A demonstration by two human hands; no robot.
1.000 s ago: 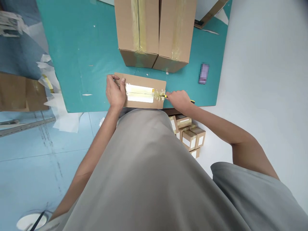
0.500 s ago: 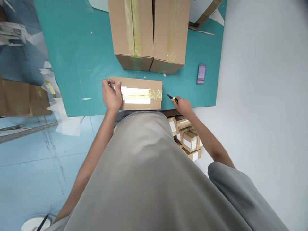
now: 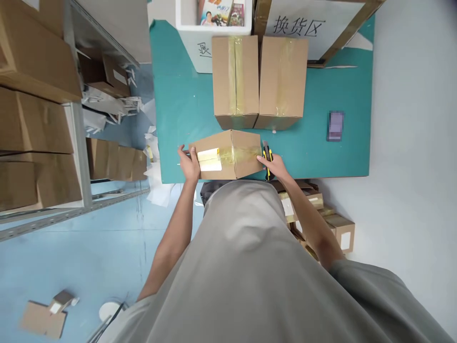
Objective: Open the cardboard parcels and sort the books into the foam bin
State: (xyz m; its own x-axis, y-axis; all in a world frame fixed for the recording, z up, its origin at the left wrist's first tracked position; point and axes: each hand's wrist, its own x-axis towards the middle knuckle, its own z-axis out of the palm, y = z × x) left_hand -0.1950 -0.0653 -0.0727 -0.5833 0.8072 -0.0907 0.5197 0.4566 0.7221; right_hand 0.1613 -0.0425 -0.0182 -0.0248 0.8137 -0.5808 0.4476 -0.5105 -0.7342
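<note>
A taped cardboard box (image 3: 246, 143) with a white label stands tilted at the table's front edge, its right end face turned up into view. My left hand (image 3: 190, 164) grips the box's left end, thumb on the labelled face. My right hand (image 3: 276, 166) holds a black and yellow box cutter (image 3: 267, 159), its blade pointing away from me. A fingertip of that hand touches the right end of the box.
Two taped cartons (image 3: 235, 78) stand behind the box on the green table (image 3: 182, 105). Behind them are a white bin (image 3: 196, 47) with booklets and a large box with a handwritten sign (image 3: 300, 19). A phone (image 3: 335, 126) lies right. Shelves (image 3: 80, 152) hold cartons at left.
The box has been tipped so its right end shows. My right hand has closed in and now touches it, box cutter still held. The view has shifted, showing more shelf and bin.
</note>
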